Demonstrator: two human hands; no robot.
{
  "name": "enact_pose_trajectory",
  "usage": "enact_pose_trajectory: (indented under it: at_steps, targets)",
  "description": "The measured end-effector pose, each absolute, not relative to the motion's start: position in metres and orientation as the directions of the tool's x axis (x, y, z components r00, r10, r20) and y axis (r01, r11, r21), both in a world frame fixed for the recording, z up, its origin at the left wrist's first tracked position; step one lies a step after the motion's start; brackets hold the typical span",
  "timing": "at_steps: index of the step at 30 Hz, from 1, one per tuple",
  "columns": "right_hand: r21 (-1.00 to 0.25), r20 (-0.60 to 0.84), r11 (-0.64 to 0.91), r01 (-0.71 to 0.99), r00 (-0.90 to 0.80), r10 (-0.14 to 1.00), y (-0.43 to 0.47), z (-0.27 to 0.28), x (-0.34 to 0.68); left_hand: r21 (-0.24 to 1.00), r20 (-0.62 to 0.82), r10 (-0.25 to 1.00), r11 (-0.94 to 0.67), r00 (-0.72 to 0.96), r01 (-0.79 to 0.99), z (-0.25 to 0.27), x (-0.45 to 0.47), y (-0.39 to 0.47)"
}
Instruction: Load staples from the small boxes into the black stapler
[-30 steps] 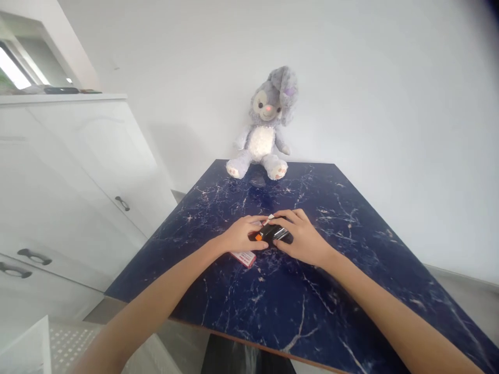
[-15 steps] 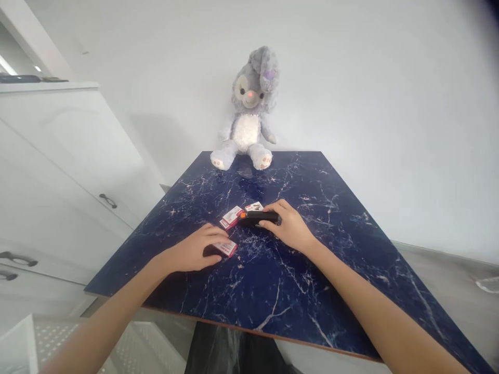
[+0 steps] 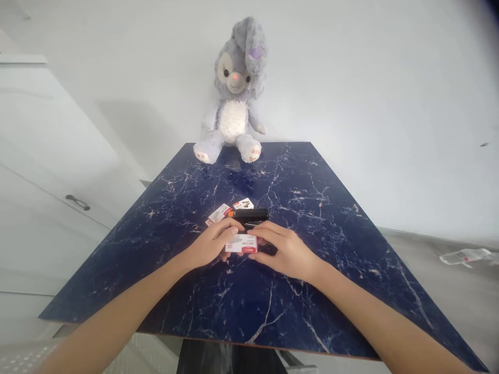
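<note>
Small white-and-red rectangular cardboard box (image 3: 241, 244): left hand (image 3: 211, 243) gripping left end, right hand (image 3: 289, 251) gripping right end (printed face visible). Location: over blue marble-patterned tabletop (image 3: 307, 213), just nearside of oblong black orange-tipped object (image 3: 252, 213).

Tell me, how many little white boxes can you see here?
At least 3: one box between the left hand and right hand, a second box beyond the left hand, a third box behind the black object. More may be hidden.
</note>
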State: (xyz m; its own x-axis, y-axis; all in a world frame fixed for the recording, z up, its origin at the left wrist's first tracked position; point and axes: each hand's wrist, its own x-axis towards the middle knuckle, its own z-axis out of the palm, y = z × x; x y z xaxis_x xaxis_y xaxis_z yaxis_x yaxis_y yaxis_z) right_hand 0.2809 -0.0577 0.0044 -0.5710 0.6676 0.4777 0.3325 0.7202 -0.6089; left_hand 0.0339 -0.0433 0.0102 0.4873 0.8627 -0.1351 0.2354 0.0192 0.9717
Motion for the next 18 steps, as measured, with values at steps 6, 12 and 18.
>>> enact_pose_trajectory:
  at_steps: [6,12,18]
  targets:
    - [-0.702,0.454,0.608,0.372,-0.425,0.783,-0.077,0.008,0.264,0.985,-0.116,0.681,0.173,0.723,-0.005,0.013,0.005,-0.032]
    - [-0.635,0.436,0.655,0.410,-0.509,0.742,-0.073,0.006,0.269,0.985,-0.143,0.774,0.049,0.616,0.168,0.010,0.010,-0.030]
    - [-0.563,0.471,0.642,0.520,-0.437,0.766,-0.055,0.010,0.286,0.987,-0.131,0.908,0.080,0.399,0.142,0.014,0.006,-0.023]
